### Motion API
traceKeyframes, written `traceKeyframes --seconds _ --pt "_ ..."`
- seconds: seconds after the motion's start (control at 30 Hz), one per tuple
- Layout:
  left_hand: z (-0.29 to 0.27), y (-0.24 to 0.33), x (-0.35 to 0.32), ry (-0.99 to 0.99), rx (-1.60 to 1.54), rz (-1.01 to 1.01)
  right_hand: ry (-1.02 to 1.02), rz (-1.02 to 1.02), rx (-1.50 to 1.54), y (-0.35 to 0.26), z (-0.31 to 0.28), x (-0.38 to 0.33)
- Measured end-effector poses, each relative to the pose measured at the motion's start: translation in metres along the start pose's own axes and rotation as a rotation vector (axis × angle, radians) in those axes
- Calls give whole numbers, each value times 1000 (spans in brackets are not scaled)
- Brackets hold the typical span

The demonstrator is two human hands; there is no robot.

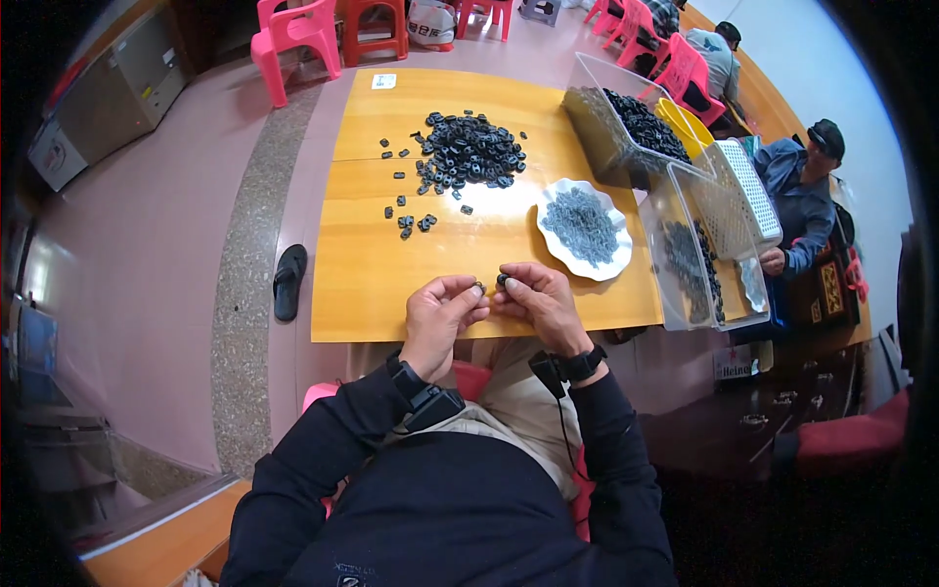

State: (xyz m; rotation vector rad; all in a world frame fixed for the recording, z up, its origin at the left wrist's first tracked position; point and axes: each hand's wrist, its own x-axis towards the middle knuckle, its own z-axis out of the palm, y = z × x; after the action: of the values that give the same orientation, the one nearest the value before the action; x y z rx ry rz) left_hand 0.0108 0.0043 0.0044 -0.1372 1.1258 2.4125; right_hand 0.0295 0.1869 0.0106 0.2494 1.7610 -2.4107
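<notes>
My left hand [443, 315] and my right hand [544, 305] meet over the near edge of a yellow wooden table [377, 284]. Between my right thumb and forefinger is a small black plastic part [502, 280]. The left fingertips pinch a tiny piece [480, 288], too small to name. Beyond my hands lies a heap of small black plastic parts [474, 147], with several loose ones nearer me. To the right, a white scalloped plate [616, 266] holds many small greyish pieces [579, 225].
Clear plastic bins [592, 122] with black parts stand along the table's right side, beside a yellow container [685, 125] and a white perforated basket [748, 181]. Another person [797, 196] sits at the right. Pink chairs [298, 44] and a black slipper [289, 282] are on the floor.
</notes>
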Motion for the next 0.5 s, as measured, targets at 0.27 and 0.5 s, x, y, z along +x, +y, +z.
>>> traceKeyframes --seconds 0.27,0.5 --pt "-1 0 0 -5 17 7 25 5 21 2 1 -1" --pt "-2 0 0 -10 15 3 29 -29 23 1 0 -1"
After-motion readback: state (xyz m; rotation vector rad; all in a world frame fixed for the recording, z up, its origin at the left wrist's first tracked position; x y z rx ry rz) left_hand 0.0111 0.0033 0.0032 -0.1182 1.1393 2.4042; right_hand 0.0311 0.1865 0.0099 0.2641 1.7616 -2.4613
